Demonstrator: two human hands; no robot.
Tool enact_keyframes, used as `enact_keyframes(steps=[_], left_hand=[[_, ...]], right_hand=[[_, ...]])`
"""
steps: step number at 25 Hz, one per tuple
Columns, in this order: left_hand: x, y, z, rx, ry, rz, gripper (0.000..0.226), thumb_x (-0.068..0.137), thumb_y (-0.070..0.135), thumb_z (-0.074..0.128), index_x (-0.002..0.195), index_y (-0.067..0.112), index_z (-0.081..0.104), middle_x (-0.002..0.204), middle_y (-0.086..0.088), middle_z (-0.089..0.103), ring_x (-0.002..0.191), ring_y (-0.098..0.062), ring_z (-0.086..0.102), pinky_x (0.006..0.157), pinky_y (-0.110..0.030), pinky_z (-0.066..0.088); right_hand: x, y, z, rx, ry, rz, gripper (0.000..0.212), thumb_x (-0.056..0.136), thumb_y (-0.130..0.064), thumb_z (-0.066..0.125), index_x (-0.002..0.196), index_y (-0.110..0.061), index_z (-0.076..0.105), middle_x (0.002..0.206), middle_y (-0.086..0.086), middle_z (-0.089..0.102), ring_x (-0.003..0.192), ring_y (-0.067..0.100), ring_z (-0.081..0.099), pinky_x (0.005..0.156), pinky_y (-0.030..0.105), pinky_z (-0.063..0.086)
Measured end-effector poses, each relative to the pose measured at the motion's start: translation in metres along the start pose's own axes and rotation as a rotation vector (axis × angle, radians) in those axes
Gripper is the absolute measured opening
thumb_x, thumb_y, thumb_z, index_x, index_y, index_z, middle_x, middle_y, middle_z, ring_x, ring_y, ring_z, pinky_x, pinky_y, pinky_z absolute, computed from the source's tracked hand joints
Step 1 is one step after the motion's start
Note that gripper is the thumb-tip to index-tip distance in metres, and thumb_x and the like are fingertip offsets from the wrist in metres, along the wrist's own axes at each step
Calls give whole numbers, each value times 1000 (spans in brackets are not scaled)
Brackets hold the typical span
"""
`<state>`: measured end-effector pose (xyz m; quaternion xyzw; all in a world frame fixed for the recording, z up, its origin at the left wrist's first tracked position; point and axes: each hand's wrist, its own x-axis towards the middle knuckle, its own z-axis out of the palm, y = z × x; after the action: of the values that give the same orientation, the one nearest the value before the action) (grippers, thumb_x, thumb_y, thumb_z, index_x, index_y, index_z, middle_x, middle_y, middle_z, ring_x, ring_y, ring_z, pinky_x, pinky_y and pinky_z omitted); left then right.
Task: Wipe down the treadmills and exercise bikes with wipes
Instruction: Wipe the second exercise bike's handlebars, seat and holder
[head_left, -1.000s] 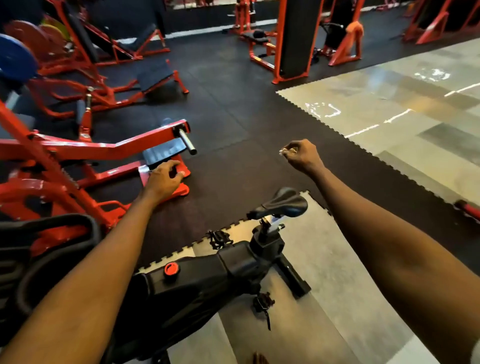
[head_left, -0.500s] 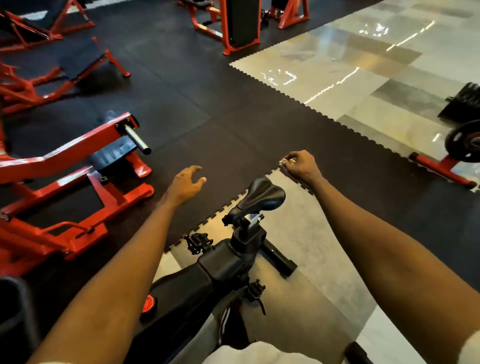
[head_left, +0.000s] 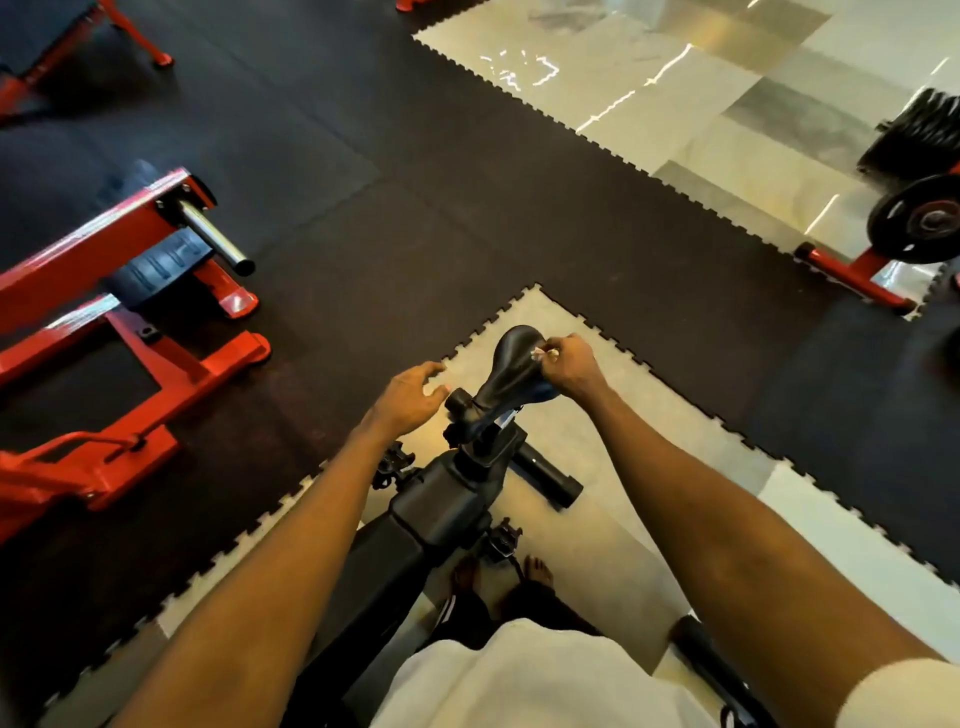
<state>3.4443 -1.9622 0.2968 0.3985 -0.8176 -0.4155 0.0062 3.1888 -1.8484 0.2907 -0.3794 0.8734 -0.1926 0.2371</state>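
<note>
Right hand (head_left: 571, 366) pinches white wipe (head_left: 543, 354) at black saddle (head_left: 511, 371).
Left hand (head_left: 408, 397), fingers spread, at saddle's nine o'clock.

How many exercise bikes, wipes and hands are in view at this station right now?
Exercise bike: 1
Wipe: 1, pinched in the right hand at the saddle
Hands: 2, counting the left hand, fingers spread, holding nothing
Total: 4
</note>
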Motion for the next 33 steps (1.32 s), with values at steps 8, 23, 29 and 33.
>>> enact_keyframes(steps=[8, 23, 29, 33], left_hand=[[-1, -5, 42, -48, -127, -43, 36, 98, 30, 64, 131, 16, 64, 120, -2, 69, 111, -14, 61, 94, -24, 45], [-17, -59, 57, -410, 111, -252, 18, 103, 19, 56, 113, 17, 71, 99, -2, 71, 97, -18, 70, 90, -38, 58], [-14, -68, 56, -477, 152, -297, 20, 104, 28, 53, 111, 23, 72, 97, 5, 72, 97, -24, 69, 91, -51, 58], [-7, -46, 51, -499, 122, -236, 22, 106, 29, 49, 112, 26, 70, 108, 4, 72, 106, -20, 66, 93, -43, 56]], right_hand=[[-38, -4, 59, 73, 40, -111, 23, 97, -10, 58, 112, -10, 76, 111, 12, 67, 99, 24, 63, 93, 32, 51], [-69, -35, 83, 52, -23, -331, 23, 96, -11, 63, 116, -9, 73, 113, 10, 62, 98, 25, 62, 89, 31, 52], [-80, -39, 96, 67, 16, -346, 21, 96, -10, 63, 115, -7, 73, 113, 12, 61, 102, 26, 59, 90, 32, 52], [-95, -23, 95, 136, 12, -348, 19, 93, -9, 67, 112, -10, 73, 113, 8, 62, 95, 17, 61, 85, 24, 52]])
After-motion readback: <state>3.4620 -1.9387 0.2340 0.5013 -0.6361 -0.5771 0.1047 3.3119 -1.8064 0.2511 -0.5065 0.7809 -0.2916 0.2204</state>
